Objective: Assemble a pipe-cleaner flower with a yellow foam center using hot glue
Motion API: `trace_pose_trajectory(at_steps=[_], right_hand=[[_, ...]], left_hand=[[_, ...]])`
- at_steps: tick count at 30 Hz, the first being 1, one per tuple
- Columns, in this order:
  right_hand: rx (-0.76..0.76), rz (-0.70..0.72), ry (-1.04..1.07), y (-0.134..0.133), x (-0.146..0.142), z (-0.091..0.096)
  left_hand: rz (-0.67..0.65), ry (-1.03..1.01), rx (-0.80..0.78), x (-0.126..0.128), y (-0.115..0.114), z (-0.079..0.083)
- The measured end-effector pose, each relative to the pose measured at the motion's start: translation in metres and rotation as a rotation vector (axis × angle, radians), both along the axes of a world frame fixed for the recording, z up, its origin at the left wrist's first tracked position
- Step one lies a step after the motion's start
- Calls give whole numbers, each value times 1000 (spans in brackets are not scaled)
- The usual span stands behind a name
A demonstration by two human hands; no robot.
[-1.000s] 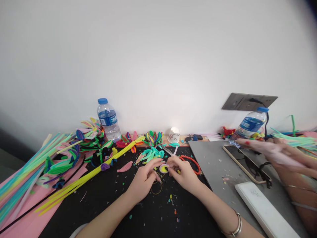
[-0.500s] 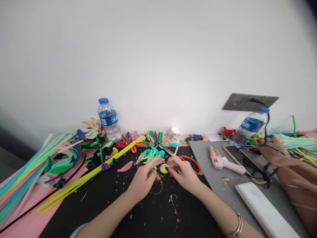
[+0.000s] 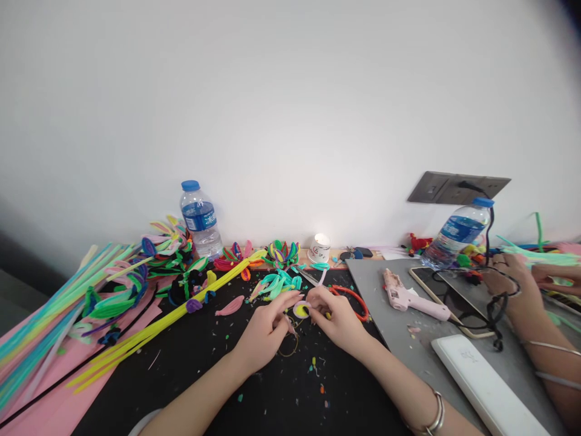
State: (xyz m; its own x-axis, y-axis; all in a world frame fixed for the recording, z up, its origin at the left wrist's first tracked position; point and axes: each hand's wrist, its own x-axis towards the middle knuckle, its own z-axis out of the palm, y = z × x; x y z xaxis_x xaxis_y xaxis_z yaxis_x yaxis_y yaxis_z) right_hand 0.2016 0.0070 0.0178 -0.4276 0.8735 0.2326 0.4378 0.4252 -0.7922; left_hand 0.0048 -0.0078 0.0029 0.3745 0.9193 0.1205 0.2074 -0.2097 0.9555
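Over the black mat, my right hand [image 3: 338, 319] pinches a small round piece of fuzzy pipe cleaner [image 3: 300, 310], lilac at the rim and yellow in the middle. Facing it from the left, my left hand [image 3: 262, 330] has thumb and fingers closed together. A thin, gold-coloured wire [image 3: 289, 355] curls in a loop just below those fingertips; whether they grip it is hard to see. Beyond my hands lie turquoise pipe-cleaner petals [image 3: 279, 283], scissors [image 3: 309, 277] partly covered, and an orange-red ring [image 3: 358, 300]. A pink petal [image 3: 230, 306] rests left of my left hand.
Yellow pipe cleaners [image 3: 158, 330] and multicoloured bundles [image 3: 54, 303] cover the left. Bottles [image 3: 200, 221] stand by the wall near a paper cup [image 3: 319, 248]. Rightward lie a pink glue gun [image 3: 411, 300], a phone [image 3: 447, 297], a white case [image 3: 485, 384] and a co-worker's hand [image 3: 512, 284].
My left fingers have shifted slightly over the wire loop; my right hand keeps its place with the round piece. At the right, the co-worker's hands and the dark cable have moved.
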Motion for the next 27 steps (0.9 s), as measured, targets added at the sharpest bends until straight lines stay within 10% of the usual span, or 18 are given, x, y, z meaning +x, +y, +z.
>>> trace_pose_trajectory(at_steps=[27], right_hand=[[9, 3, 2, 0, 0, 1]], left_hand=[[9, -22, 7, 0, 0, 0]])
